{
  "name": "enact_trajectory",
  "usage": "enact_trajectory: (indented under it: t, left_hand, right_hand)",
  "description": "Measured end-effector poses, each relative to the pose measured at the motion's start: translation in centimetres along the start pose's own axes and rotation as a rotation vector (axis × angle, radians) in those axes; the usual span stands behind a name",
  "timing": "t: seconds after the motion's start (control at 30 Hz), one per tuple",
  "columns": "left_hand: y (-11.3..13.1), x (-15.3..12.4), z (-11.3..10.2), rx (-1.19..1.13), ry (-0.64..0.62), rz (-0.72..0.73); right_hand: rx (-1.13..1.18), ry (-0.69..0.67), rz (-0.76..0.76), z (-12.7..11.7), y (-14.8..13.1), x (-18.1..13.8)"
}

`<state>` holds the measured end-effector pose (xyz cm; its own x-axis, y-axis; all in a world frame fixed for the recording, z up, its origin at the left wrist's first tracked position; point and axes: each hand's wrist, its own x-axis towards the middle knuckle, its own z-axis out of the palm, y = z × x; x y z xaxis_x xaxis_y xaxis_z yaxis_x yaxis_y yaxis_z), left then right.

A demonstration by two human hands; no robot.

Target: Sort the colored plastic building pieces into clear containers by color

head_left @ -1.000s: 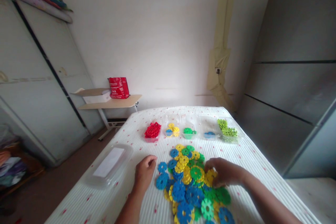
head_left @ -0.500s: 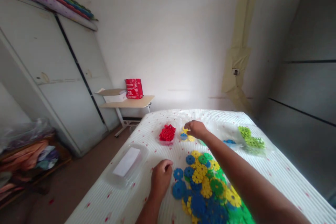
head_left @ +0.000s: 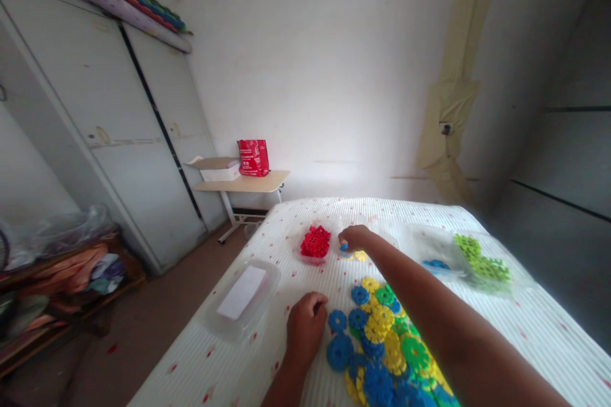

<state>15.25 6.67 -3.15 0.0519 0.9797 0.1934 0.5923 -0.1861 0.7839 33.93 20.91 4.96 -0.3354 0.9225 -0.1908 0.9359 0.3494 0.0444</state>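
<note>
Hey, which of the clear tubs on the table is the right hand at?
The clear tub with yellow pieces, just right of the red pieces. The right hand is there, while the red and lime-green pieces sit apart from it.

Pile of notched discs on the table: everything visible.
The pile of notched discs mixes blue, yellow and green rounds with toothed rims, some with a visible centre hole. They look like plastic, in more than one size, loosely overlapping on a white ridged cloth with red specks. Two blue ones lie at its left edge, near the left hand; no contact is evident. The right forearm hides its right side, and the frame cuts off its near end.
</note>
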Motion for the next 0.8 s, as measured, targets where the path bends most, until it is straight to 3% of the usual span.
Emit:
enact_trajectory:
  t: [0.8]
  left_hand:
    - [0.0,0.0,0.0,0.033,-0.014,0.002]
  right_hand:
    - [-0.012,0.009,0.058,0.2,1.5,-0.2]
